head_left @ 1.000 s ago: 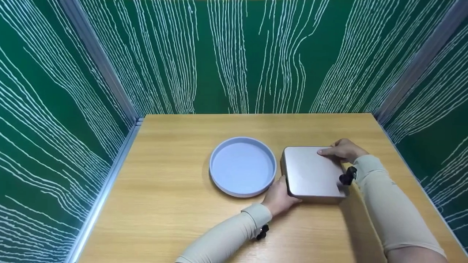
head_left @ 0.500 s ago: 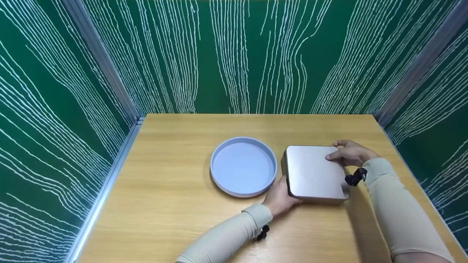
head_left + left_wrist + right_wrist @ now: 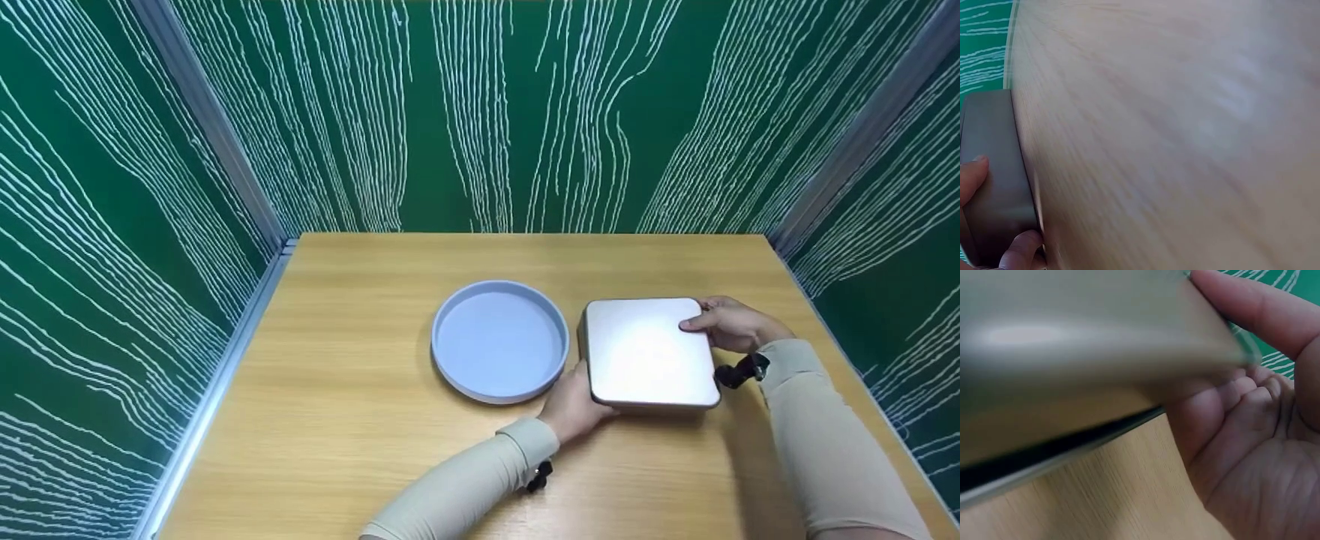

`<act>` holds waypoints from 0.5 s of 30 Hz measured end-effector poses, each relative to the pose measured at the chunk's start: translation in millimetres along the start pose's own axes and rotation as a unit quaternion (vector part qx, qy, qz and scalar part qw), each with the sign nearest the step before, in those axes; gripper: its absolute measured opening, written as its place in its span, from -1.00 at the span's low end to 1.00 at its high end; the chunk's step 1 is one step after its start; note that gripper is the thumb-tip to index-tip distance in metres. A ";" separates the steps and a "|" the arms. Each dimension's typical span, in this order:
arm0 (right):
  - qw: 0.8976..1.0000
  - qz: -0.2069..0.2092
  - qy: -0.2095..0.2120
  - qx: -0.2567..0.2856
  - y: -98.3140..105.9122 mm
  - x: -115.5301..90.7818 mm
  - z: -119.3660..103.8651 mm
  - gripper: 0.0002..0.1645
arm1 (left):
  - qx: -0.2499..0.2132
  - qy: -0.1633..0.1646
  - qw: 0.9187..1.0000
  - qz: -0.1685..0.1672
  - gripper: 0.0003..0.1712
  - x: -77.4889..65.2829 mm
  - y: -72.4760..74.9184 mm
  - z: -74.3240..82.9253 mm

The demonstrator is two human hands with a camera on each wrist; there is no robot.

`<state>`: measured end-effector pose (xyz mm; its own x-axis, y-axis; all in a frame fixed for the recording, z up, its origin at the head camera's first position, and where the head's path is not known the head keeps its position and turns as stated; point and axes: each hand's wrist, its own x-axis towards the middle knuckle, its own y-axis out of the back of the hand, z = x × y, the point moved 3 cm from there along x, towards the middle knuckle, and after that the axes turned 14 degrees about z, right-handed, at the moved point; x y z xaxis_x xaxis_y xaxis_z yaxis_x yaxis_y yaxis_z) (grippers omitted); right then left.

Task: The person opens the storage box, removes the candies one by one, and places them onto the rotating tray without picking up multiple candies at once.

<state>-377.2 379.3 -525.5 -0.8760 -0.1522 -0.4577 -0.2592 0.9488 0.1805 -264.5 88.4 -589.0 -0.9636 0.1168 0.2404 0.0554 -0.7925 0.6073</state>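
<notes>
Left forearm (image 3: 469, 480) reaching diagonally forward, left hand (image 3: 573, 406) gripping, thumb and fingers apart, right forearm (image 3: 832, 442) extended forward, right hand (image 3: 736, 325) pinching between thumb and curled fingers

Square silver-grey metal-looking box (image 3: 649, 356), smooth, its lid shining with bright glare. Round pale-blue plastic-looking tray (image 3: 499, 345), smooth and matt. Yellow-brown wood-grain table (image 3: 337, 337), softly glossy. Beige cloth sleeves (image 3: 832, 435), matt. Green wall panels (image 3: 559, 150) with irregular white lines; grey metal-looking post (image 3: 217, 127).
</notes>
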 end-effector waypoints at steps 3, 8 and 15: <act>1.000 0.012 0.005 0.013 1.7 -1.0 0.8 -0.82 | -0.006 0.010 1.000 0.000 -0.05 0.2 -0.1 -0.8; 0.999 0.019 0.019 0.031 2.4 -4.9 2.1 -0.81 | -0.010 0.028 1.000 -0.002 -0.08 -0.2 0.3 -1.5; 0.994 0.026 0.032 0.100 4.1 -12.4 2.9 -0.76 | -0.014 0.043 0.999 0.003 -0.11 -0.4 1.4 -2.1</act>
<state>-366.2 385.9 -521.5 -0.9119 -0.1129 -0.3945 -0.1324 0.9909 0.0225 -264.6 86.0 -589.9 -0.9822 0.0613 0.1775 0.0551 -0.8095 0.5845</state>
